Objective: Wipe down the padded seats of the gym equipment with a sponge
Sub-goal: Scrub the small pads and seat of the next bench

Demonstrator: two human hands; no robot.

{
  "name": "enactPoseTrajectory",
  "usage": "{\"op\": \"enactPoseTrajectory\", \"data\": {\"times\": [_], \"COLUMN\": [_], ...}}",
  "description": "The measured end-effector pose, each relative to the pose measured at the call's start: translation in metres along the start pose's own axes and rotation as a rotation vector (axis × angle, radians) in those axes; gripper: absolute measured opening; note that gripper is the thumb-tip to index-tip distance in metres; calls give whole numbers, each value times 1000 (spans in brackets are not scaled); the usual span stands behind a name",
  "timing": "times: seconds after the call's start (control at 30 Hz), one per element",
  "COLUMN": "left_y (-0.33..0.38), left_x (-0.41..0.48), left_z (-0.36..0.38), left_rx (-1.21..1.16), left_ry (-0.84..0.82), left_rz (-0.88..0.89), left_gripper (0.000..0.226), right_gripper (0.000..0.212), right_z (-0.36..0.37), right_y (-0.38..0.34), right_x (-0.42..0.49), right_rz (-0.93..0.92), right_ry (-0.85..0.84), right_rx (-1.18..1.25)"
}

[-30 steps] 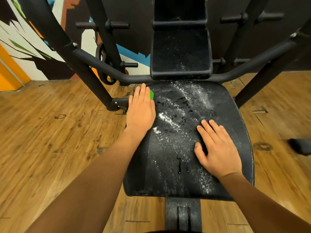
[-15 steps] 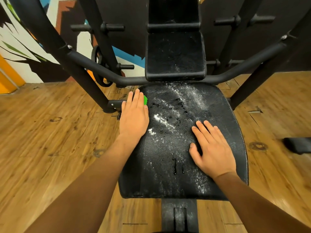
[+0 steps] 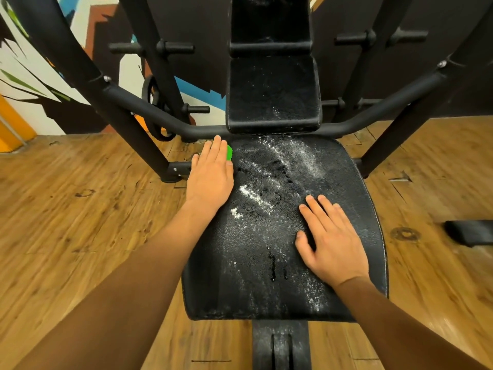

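As white residue (image 3: 256,194) streaks the padded seat (image 3: 253,276), wiping judged early: left hand (image 3: 210,174), fingers flat, presses green sponge (image 3: 229,153) at its far-left corner; right hand (image 3: 330,236) rests flat mid-seat. Next: sweep rightward.

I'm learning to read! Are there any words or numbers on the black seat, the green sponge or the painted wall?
No text can be read anywhere here.
Seat pad: only white streaks, no letters.
Back pad: no label shows.
Green sponge: mostly hidden under the left hand, no print on the part that shows.
Painted wall: coloured shapes only, no words.
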State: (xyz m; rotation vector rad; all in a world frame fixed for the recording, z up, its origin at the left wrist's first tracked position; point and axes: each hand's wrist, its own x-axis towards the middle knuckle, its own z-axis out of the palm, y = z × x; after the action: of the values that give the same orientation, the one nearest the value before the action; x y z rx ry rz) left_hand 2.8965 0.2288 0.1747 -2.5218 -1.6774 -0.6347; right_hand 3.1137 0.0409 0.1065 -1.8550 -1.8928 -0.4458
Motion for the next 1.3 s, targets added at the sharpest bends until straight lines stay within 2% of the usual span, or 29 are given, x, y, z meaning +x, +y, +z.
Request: {"op": "enactPoseTrajectory", "data": {"times": [0.37, 0.57, 0.83, 1.3], "left_y": [-1, -9, -5, 6], "left_x": [28, -8, -71, -29], "left_z": [3, 2, -2, 1], "left_rx": [39, 67, 26, 68], "left_ry": [37, 16, -1, -2], "left_rz": [-26, 50, 31, -23], "left_gripper": [53, 51, 49, 53], "right_gripper": [57, 57, 58, 57], "right_z": [2, 2, 1, 2], "right_y": [1, 1, 1, 1], "right_x": [0, 0, 1, 0], "right_rz": [-1, 1, 5, -2], "right_ry": [9, 3, -25, 9], "right_rx": [6, 3, -10, -6]}}
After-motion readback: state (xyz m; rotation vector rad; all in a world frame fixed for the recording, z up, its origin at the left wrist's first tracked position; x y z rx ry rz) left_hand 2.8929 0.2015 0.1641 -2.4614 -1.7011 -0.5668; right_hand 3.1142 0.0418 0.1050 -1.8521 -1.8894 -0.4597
